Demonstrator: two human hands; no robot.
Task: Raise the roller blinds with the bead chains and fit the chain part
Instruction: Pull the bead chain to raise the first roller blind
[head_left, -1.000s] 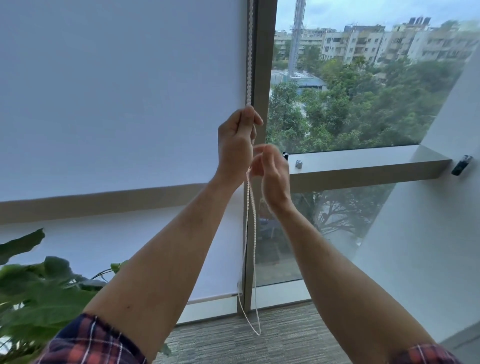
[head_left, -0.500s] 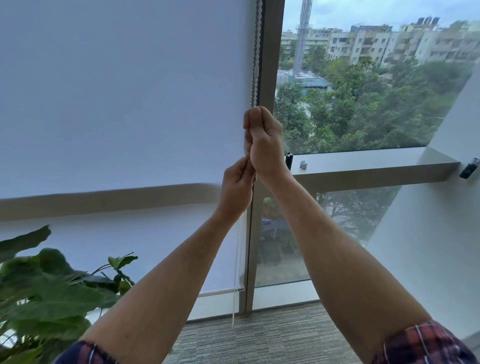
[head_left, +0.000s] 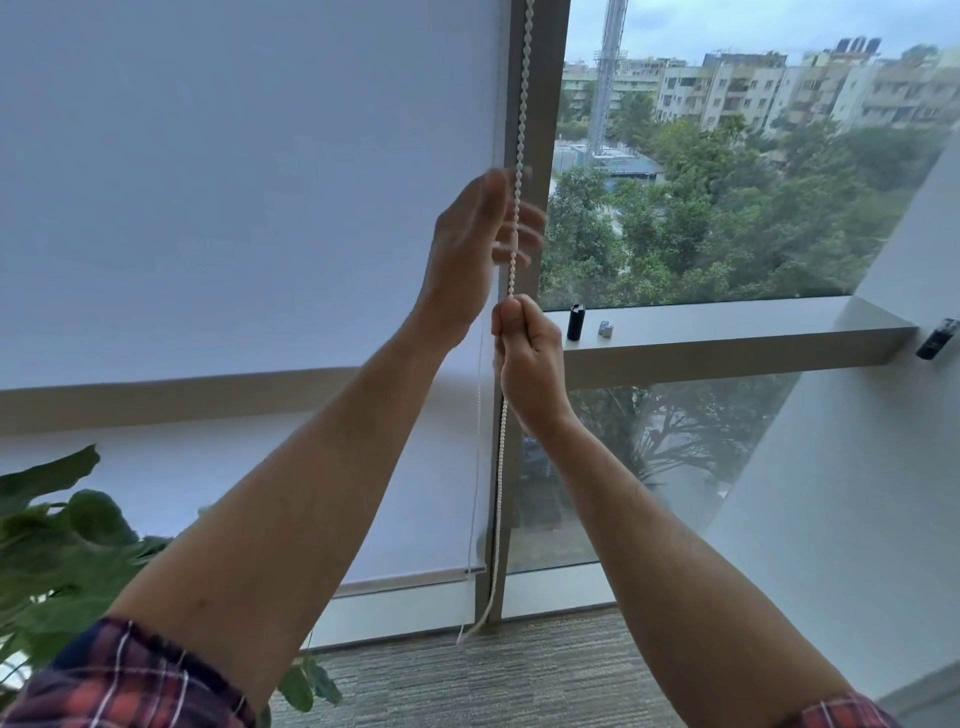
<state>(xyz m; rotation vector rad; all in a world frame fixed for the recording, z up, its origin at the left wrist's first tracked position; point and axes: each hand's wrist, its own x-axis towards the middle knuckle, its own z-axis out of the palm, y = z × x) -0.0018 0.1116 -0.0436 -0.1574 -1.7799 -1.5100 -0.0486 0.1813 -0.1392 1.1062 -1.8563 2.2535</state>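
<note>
Nearest the camera, two bare forearms with rolled plaid sleeves are reaching up toward the window, a leafy plant (head_left: 67, 551) crowding the lower left and carpet lying below. Beyond them the right hand (head_left: 527, 358) is closing in a fist around the bead chain (head_left: 516, 208), which is running taut up beside the window frame (head_left: 537, 130) and hanging slack below the fist toward the floor. Just above, the left hand (head_left: 470, 254) is blurring, its fingers spread and loose around the chain; whether they are touching it I cannot tell. That chain is looking light, limp and smooth-beaded, likely to slip through a loose pinch, so a full wrap of the fingers on the taut strand seems best. Behind it the roller blind (head_left: 249, 208) is covering the left pane nearly to the floor. Farther right, the sill (head_left: 727, 332) is carrying a small black cylinder (head_left: 575, 322) and a silvery piece (head_left: 605, 328), well clear of the hands.
</note>
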